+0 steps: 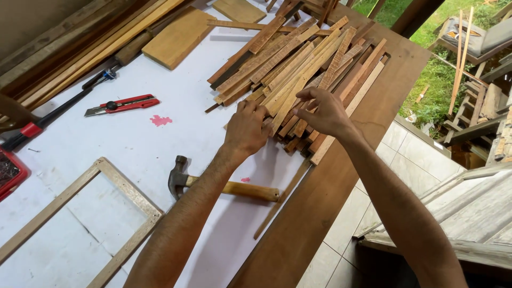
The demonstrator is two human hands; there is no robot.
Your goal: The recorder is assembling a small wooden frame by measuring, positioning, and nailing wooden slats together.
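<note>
Your forearms reach up over the white bench (176, 106). Your left hand (246, 128) rests on the near end of the pile of wooden slats (298, 69), fingers curled onto them. Your right hand (324, 113) pinches one slat between thumb and fingertips. Nearer you lie a hammer (213, 184) and a wooden frame (128, 197).

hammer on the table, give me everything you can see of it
The hammer is a claw hammer with a dark, worn-looking metal head and a light wooden handle. It lies flat on the white table cover, head to the left, handle pointing right toward the brown board edge. The person's left forearm crosses in front of the handle's middle, hiding part of it; whether they touch cannot be told. Neither hand holds it. A bare wooden frame lies to its left, a thin wood strip just past the handle's end.
</note>
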